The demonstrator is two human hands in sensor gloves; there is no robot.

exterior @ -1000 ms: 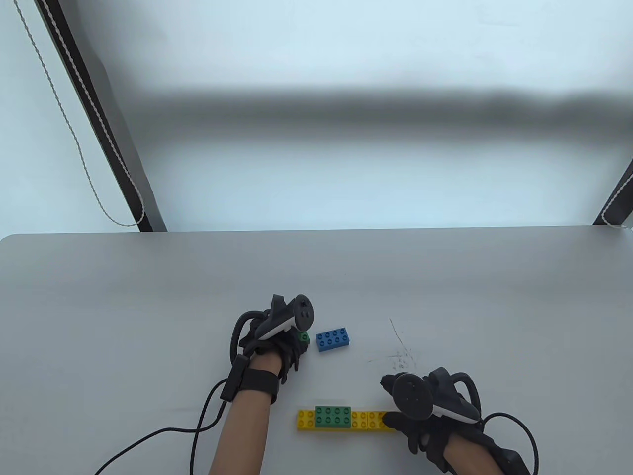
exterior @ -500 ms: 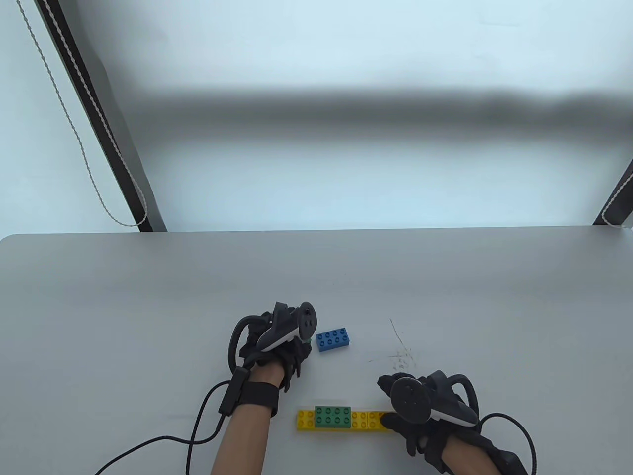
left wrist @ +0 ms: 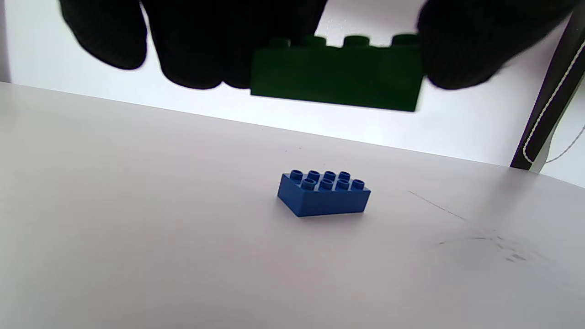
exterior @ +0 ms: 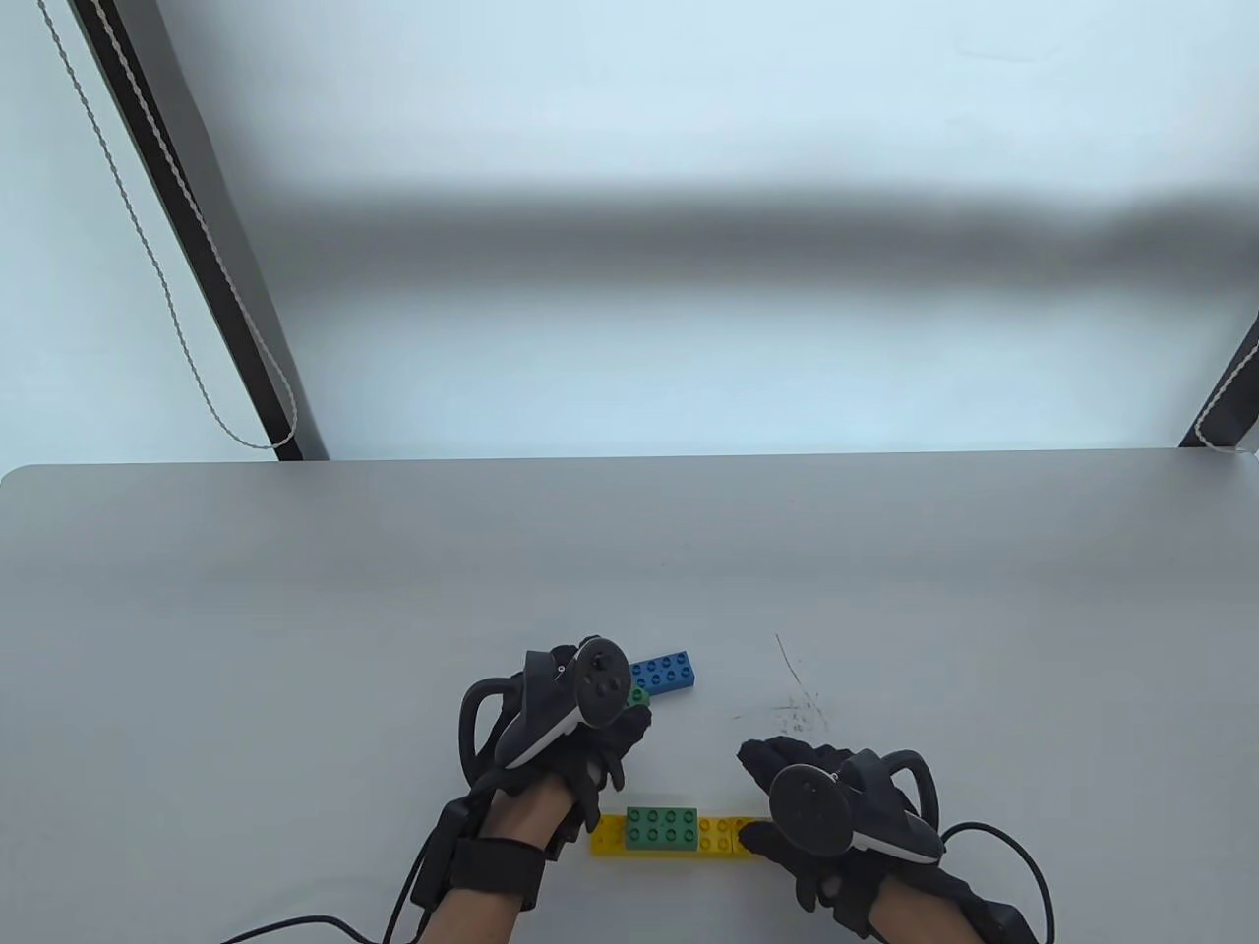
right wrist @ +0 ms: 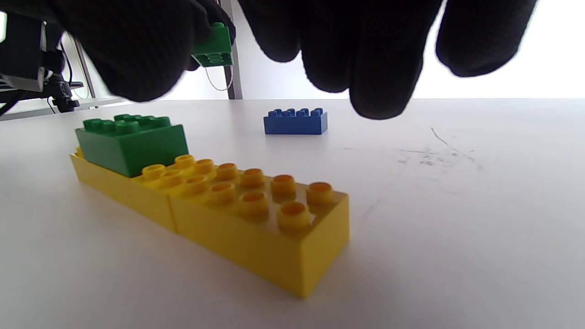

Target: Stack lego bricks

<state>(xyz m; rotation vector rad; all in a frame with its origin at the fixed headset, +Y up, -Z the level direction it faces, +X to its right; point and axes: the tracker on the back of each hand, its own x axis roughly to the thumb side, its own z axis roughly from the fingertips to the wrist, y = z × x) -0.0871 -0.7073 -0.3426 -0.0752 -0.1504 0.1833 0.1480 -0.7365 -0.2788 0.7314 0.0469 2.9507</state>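
Note:
Two yellow bricks [exterior: 723,836] lie end to end in a row near the table's front edge. A green brick [exterior: 662,828] sits pressed onto the row's left part; both also show in the right wrist view, the row [right wrist: 256,214] and the green brick [right wrist: 132,141]. My left hand [exterior: 629,718] pinches a second green brick [left wrist: 336,75] by its ends and holds it above the table, just in front of a loose blue brick [exterior: 671,673]. My right hand [exterior: 752,795] hovers over the row's right end, fingers [right wrist: 379,59] spread and holding nothing.
Grey scratch marks [exterior: 797,703] lie on the table right of the blue brick. Glove cables [exterior: 295,924] trail off the front edge. A dark frame post with a cord [exterior: 197,256] stands beyond the far left edge.
My left hand has lifted the green brick off the table and moved it nearer and slightly right, toward the yellow row. My right hand has shifted a little left and opened over the row's right end.

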